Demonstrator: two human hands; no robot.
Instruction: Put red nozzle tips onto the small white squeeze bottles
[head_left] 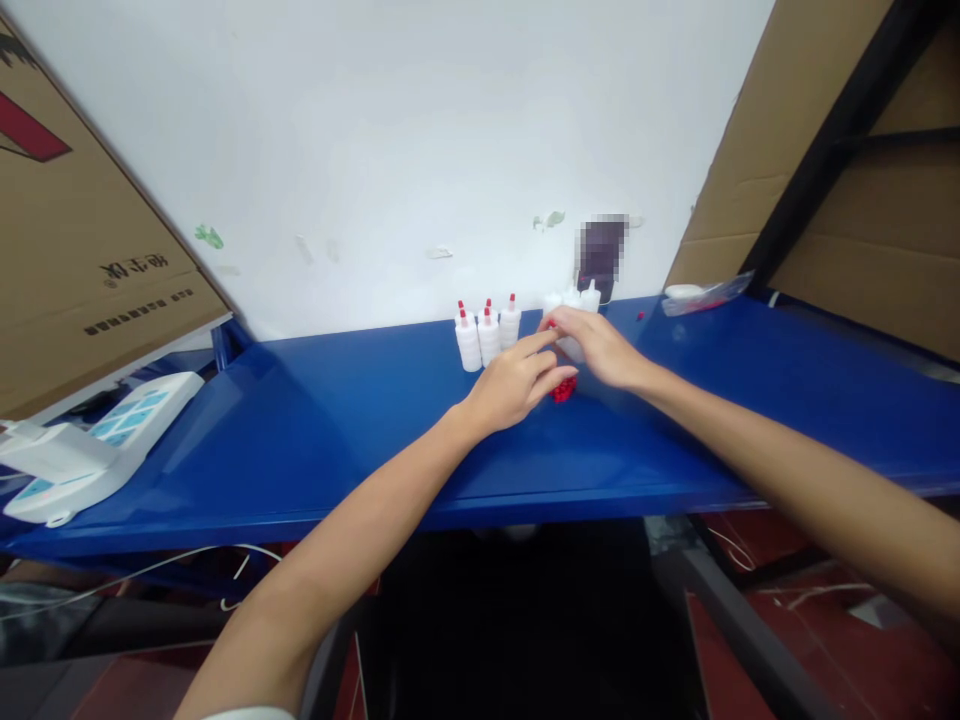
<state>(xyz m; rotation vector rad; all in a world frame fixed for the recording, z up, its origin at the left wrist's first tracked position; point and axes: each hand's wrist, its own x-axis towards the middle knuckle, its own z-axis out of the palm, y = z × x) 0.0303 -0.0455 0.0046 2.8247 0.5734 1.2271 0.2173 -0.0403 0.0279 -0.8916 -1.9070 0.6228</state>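
Note:
My left hand is closed, its fingers curled against a white squeeze bottle that is mostly hidden between my hands. From the other side my right hand reaches over the bottle, its fingertips pinched at a small red tip cap. Just below my left thumb lies a pile of red caps on the blue table. Left of my hands stands a group of white bottles with red tips. Behind my right hand are several bottles with bare white nozzles.
A single red cap lies to the right, near a clear plastic bag with something white. A white power strip with a plugged-in adapter occupies the table's left end. Cardboard stands at both sides, and a white wall closes the back.

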